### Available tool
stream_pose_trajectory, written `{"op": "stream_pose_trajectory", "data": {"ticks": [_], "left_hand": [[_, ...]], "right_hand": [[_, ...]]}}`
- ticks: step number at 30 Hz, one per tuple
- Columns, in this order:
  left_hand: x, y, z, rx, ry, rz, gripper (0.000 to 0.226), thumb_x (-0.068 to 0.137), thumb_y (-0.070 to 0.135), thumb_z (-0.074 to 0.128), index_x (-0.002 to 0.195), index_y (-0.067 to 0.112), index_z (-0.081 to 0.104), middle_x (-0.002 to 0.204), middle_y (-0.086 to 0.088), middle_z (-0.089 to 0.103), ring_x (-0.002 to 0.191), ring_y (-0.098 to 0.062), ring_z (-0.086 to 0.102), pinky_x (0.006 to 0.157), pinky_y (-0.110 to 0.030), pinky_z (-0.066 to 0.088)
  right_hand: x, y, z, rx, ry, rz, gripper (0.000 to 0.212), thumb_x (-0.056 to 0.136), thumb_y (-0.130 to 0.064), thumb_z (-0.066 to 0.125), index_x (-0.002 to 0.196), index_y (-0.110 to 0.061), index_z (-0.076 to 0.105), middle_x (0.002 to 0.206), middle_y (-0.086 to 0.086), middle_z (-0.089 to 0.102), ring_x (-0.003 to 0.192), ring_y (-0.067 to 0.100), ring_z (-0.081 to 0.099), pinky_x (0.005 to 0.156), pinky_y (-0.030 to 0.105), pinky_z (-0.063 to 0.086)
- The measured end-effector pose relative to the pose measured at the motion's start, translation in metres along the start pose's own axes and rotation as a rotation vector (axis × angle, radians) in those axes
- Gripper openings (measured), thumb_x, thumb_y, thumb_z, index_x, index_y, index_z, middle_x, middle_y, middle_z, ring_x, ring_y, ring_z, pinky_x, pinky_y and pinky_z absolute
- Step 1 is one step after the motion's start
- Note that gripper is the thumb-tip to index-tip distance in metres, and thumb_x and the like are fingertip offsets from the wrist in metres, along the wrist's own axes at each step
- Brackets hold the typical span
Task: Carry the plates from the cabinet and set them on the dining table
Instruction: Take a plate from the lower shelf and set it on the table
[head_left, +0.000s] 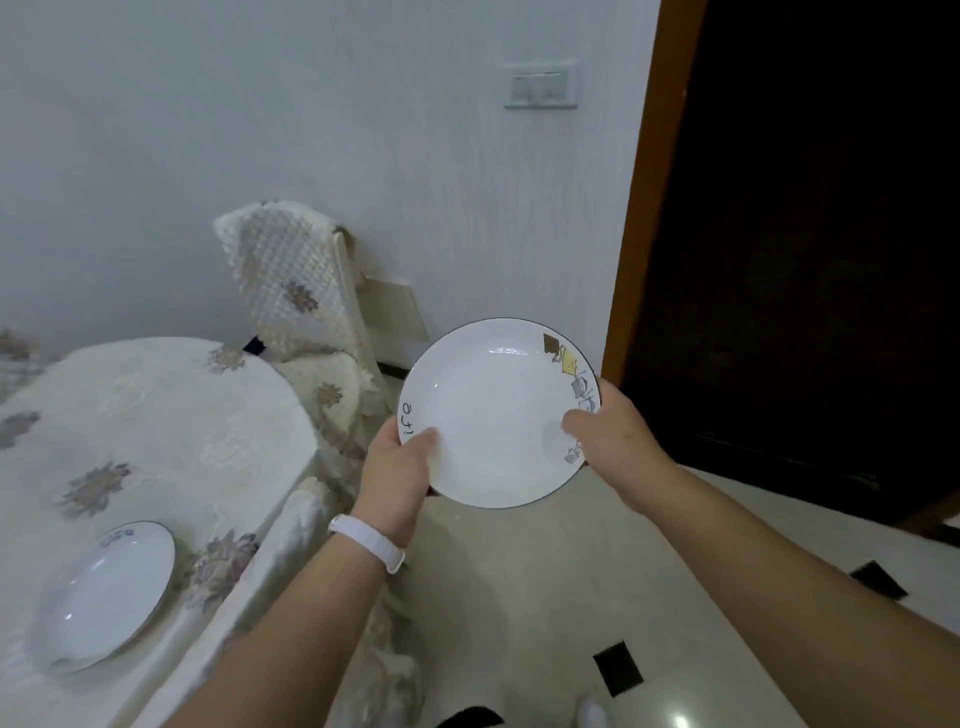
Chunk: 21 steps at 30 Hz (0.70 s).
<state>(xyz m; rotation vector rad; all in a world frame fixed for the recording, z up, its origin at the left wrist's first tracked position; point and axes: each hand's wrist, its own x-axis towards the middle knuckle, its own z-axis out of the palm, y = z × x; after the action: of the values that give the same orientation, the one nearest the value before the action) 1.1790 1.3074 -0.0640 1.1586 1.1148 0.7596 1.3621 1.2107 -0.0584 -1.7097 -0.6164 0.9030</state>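
Grips plate by its left rim with left hand, by its right rim with right hand, thumbs on top, above floor beside worktop bearing second plate.

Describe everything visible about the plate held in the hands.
The held plate is round, glossy white, ceramic-looking, with a thin dark rim, cartoon drawings at its right edge and lettering at its left. Empty and tilted toward the camera, it hangs above the floor. The left hand and right hand grip opposite edges, thumbs inside.
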Motion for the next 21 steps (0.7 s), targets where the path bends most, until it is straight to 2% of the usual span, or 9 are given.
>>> {"op": "stream_pose_trajectory", "data": {"ticks": [3, 6, 9, 15, 18, 21], "left_hand": [[0.024, 0.014, -0.007, -0.033, 0.083, 0.019, 0.026, 0.086, 0.012, 0.054, 0.105, 0.026, 0.065, 0.106, -0.004, 0.073, 0.099, -0.033, 0.068, 0.085, -0.059, 0.053], [0.053, 0.02, -0.02, -0.055, 0.172, 0.012, 0.025, 0.092, 0.006, 0.05, 0.104, 0.024, 0.063, 0.104, -0.004, 0.072, 0.097, -0.032, 0.068, 0.082, -0.058, 0.055], [0.082, 0.023, -0.037, -0.084, 0.227, 0.011, 0.029, 0.093, 0.003, 0.047, 0.108, 0.021, 0.064, 0.105, -0.006, 0.073, 0.095, -0.032, 0.068, 0.08, -0.055, 0.056], [0.176, 0.042, -0.089, -0.108, 0.321, 0.015, 0.027, 0.093, 0.004, 0.048, 0.102, 0.023, 0.064, 0.105, -0.006, 0.072, 0.094, -0.031, 0.067, 0.08, -0.054, 0.056], [0.23, 0.052, -0.118, -0.139, 0.348, 0.031, 0.027, 0.092, 0.004, 0.049, 0.103, 0.022, 0.065, 0.105, -0.006, 0.072, 0.094, -0.03, 0.068, 0.081, -0.051, 0.056], [0.277, 0.062, -0.146, -0.204, 0.412, 0.023, 0.026, 0.093, 0.004, 0.048, 0.111, 0.017, 0.062, 0.105, -0.006, 0.07, 0.091, -0.03, 0.067, 0.074, -0.044, 0.057]], "right_hand": [[0.036, -0.016, 0.015, 0.003, -0.08, -0.019, 0.031, 0.083, 0.0, 0.047, 0.096, -0.025, 0.061, 0.099, -0.001, 0.071, 0.092, 0.025, 0.069, 0.073, 0.04, 0.059], [0.07, -0.033, 0.04, -0.035, -0.147, -0.038, 0.031, 0.084, 0.0, 0.046, 0.095, -0.025, 0.061, 0.1, -0.001, 0.072, 0.088, 0.023, 0.068, 0.066, 0.033, 0.057], [0.105, -0.043, 0.07, -0.074, -0.208, -0.04, 0.03, 0.084, -0.001, 0.047, 0.092, -0.026, 0.06, 0.097, -0.002, 0.071, 0.086, 0.023, 0.068, 0.066, 0.032, 0.056], [0.191, -0.071, 0.149, -0.103, -0.3, -0.063, 0.037, 0.082, -0.001, 0.046, 0.104, -0.023, 0.065, 0.1, -0.002, 0.073, 0.091, 0.022, 0.07, 0.06, 0.024, 0.053], [0.239, -0.092, 0.194, -0.139, -0.337, -0.08, 0.036, 0.083, -0.002, 0.047, 0.106, -0.023, 0.065, 0.1, -0.004, 0.074, 0.091, 0.02, 0.07, 0.062, 0.024, 0.053], [0.279, -0.114, 0.24, -0.174, -0.367, -0.102, 0.036, 0.083, -0.002, 0.047, 0.105, -0.023, 0.065, 0.1, -0.003, 0.074, 0.093, 0.021, 0.069, 0.07, 0.03, 0.055]]}}
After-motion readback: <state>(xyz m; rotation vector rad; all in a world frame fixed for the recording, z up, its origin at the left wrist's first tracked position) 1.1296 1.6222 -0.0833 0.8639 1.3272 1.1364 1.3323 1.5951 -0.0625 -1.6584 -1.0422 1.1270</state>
